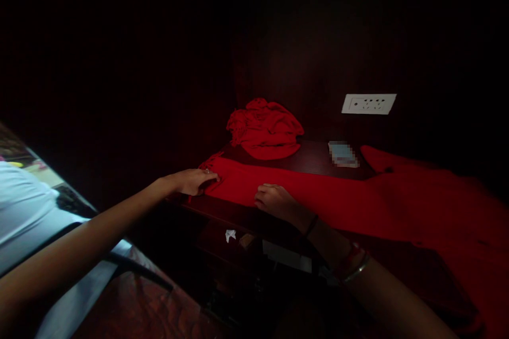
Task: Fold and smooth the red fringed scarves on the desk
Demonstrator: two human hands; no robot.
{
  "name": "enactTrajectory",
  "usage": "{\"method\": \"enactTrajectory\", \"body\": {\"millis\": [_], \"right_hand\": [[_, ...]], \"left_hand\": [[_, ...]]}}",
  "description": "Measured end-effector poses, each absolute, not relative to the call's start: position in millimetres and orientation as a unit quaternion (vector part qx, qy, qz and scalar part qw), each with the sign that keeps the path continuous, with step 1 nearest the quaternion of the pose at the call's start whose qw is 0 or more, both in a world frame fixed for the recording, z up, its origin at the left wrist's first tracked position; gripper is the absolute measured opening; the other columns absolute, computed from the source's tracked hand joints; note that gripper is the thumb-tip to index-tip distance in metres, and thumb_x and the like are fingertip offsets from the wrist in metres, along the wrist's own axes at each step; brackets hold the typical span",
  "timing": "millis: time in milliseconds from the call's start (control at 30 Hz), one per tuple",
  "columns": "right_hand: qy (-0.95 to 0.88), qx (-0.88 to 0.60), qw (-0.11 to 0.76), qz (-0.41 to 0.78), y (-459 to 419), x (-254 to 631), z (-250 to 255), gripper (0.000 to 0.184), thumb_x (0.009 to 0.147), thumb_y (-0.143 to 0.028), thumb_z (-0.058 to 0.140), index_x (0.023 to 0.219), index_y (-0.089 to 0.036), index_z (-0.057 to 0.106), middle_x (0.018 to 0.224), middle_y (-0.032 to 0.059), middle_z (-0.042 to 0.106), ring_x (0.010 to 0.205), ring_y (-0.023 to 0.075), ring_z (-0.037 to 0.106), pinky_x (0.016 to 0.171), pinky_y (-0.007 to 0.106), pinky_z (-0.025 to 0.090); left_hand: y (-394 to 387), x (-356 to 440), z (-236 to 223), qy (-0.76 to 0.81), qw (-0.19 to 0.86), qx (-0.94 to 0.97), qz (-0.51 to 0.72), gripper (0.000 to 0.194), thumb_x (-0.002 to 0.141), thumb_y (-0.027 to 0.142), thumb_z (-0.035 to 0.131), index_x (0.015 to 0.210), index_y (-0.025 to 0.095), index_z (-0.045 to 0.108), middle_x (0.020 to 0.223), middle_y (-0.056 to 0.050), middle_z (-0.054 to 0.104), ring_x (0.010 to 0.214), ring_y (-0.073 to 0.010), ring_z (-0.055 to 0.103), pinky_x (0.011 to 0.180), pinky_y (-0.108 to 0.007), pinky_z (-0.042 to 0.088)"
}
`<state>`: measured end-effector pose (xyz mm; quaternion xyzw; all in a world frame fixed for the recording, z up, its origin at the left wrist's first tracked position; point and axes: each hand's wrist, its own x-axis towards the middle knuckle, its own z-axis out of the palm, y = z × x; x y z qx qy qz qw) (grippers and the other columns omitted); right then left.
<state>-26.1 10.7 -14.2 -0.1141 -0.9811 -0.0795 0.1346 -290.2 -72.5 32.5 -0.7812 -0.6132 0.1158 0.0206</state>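
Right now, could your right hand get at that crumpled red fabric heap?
Probably yes: between the right hand and the crumpled red fabric heap lie only a flat red cloth strip and dark tabletop, with nothing upright in the way.

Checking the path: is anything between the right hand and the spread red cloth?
Nothing visible. The right hand is right at the near edge of the cloth. The left hand is off at the fringed end, and the red bundle sits behind.

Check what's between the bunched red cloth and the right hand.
Head view: a narrow strip of bare dark tabletop below the bunched red cloth, then laid-out red cloth up to the right hand.
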Motion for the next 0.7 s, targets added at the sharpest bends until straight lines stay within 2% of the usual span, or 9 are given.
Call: {"method": "enactTrajectory", "body": {"millis": [100,300,567,700], "right_hand": [[-0.983,-0.113,0.121,-0.077,10.7,-27.0,-13.9,0.018,0.078,-0.023,0.041,0.075,-0.017,0.057,0.077,0.0026,0.055,0.073,0.0121,0.047,0.066,0.023,0.033],[-0.977,-0.148,0.138,-0.062,8.1,-29.4,-12.9,0.018,0.078,-0.021,0.04,0.076,-0.016,0.057,0.079,0.0035,0.056,0.074,0.0126,0.048,0.063,0.023,0.033],[-0.98,-0.132,0.138,-0.051,10.1,-26.6,-12.9,0.02,0.078,-0.03,0.042,0.077,-0.017,0.057,0.081,0.0026,0.055,0.077,0.0131,0.047,0.063,0.023,0.033],[-0.979,-0.141,0.131,-0.059,10.5,-28.6,-14.4,0.018,0.078,-0.024,0.041,0.076,-0.018,0.058,0.079,0.0026,0.056,0.075,0.0129,0.048,0.063,0.023,0.033]], "left_hand": [[-69.8,-290.4,32.5,-0.598,0.015,-0.792,0.124,0.046,0.066,0.016,0.047,0.11,0.025,0.039,0.096,0.0,0.055,0.081,-0.0134,0.053,0.069,-0.02,0.038],[-67.6,-285.7,34.7,-0.597,0.029,-0.789,0.14,0.04,0.071,0.03,0.046,0.109,0.021,0.04,0.092,-0.004,0.056,0.077,-0.0153,0.054,0.068,-0.023,0.039],[-65.1,-292.7,31.0,-0.593,0.058,-0.794,0.119,0.046,0.07,0.012,0.043,0.114,0.023,0.037,0.089,-0.002,0.057,0.073,-0.0128,0.054,0.061,-0.019,0.038],[-64.6,-294.8,31.4,-0.561,0.04,-0.823,0.076,0.03,0.078,0.016,0.038,0.106,0.023,0.045,0.092,-0.001,0.057,0.077,-0.0111,0.054,0.067,-0.019,0.038]]}}
